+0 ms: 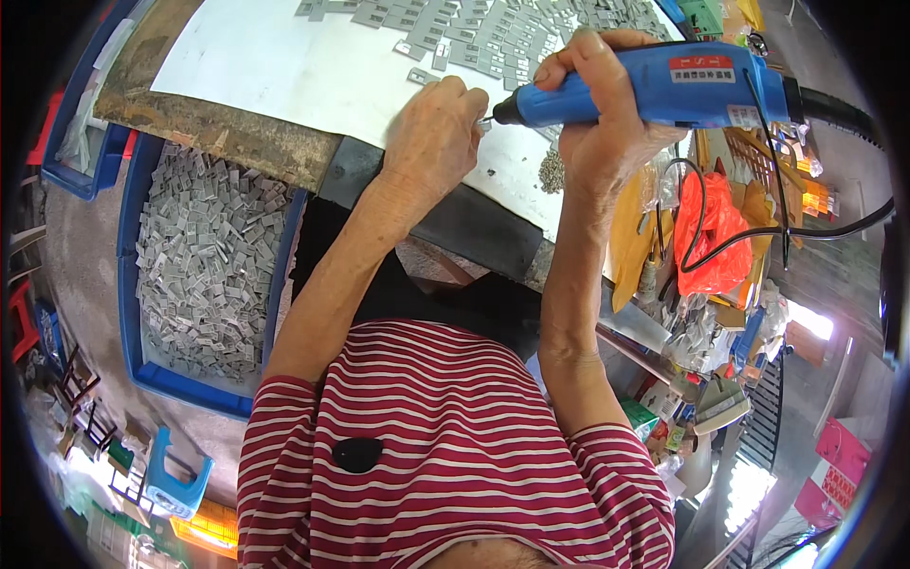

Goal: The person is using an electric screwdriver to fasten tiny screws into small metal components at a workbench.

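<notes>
Electric screwdriver (654, 85) wrapped in the right grip (607, 133), black nose over the white sheet (284, 66), body bright blue; left grip (436, 128) pinches a small piece (485, 124).

By the right hand (611, 133), a blue electric tool (654, 106) is held; at its tip (508, 112), a small piece (485, 125) is pinched by the left hand (436, 133). Grey plates (422, 76) are spread on white paper (284, 76).

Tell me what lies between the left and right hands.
Head view: the right hand grips the blue power tool, whose black nose lies between the hands, pointing at a small metallic piece by the fingertips of the left hand.
</notes>
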`<state>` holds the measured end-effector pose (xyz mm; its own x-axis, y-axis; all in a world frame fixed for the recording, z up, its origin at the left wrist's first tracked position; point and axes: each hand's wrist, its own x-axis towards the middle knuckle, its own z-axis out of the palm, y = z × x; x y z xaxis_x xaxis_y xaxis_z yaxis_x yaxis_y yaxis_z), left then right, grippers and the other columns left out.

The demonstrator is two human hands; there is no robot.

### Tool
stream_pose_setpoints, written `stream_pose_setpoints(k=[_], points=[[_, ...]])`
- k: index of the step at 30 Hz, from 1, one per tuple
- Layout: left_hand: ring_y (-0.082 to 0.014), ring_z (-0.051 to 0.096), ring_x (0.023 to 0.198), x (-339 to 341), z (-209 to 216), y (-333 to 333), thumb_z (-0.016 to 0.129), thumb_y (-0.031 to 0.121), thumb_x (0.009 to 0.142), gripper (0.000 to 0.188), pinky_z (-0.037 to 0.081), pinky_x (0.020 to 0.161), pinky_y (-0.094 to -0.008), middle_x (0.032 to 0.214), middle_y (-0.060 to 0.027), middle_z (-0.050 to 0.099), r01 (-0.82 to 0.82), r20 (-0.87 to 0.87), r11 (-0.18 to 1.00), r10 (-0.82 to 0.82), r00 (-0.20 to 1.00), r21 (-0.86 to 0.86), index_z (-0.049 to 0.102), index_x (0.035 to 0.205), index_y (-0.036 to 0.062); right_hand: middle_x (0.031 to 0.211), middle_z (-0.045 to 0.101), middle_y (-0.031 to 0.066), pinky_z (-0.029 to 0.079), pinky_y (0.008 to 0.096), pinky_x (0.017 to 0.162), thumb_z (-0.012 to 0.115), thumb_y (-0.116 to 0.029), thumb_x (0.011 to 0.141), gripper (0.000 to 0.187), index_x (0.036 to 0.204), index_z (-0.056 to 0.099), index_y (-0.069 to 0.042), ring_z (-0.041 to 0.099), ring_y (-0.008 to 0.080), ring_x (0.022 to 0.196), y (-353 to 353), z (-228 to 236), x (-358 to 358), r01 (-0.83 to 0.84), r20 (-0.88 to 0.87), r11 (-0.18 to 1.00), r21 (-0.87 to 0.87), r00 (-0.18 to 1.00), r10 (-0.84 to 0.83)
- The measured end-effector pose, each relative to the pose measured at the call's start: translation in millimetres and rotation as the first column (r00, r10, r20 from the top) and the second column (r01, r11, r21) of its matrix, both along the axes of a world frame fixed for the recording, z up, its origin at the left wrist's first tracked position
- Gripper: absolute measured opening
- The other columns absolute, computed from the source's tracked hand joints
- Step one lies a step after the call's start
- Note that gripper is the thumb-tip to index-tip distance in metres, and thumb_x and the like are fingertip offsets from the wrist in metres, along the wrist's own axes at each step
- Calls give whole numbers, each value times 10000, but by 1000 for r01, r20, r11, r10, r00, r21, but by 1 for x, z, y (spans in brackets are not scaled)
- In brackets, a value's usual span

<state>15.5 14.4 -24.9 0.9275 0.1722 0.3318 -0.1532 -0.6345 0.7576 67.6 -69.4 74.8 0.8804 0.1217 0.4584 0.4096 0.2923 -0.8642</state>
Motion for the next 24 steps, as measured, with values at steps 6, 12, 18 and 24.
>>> stream_pose_setpoints(k=[6,12,18,24], points=[[-272,543,750,1,0,0,614,4,682,103,473,654,-367,742,-104,499,-6,6,1000,6,1000,2,558,764,31,573,522,141,465,332,464,596,63,673,164,805,500,46,536,225,452,2,-1,-1,26,-28,999,-25,999,-27],[-275,537,737,0,-2,0,621,-22,671,143,451,650,-368,740,-93,504,-16,16,1000,16,1000,-15,541,772,40,569,528,146,467,331,466,596,64,671,144,783,507,50,542,229,453,0,-2,3,-9,-10,998,-56,1000,8],[-277,534,740,0,-2,0,610,-28,678,131,445,642,-371,735,-95,498,-9,10,1000,10,1000,-18,533,764,36,573,537,146,470,330,469,610,58,682,154,796,507,48,545,225,454,2,-4,0,13,-14,999,-45,1000,-13],[-281,537,768,1,-2,1,617,8,668,128,466,659,-379,750,-107,497,5,-2,1000,-5,1000,-18,541,766,39,610,552,136,475,329,479,617,43,690,155,808,517,36,556,219,476,2,-3,0,-56,-30,998,-39,998,55]])
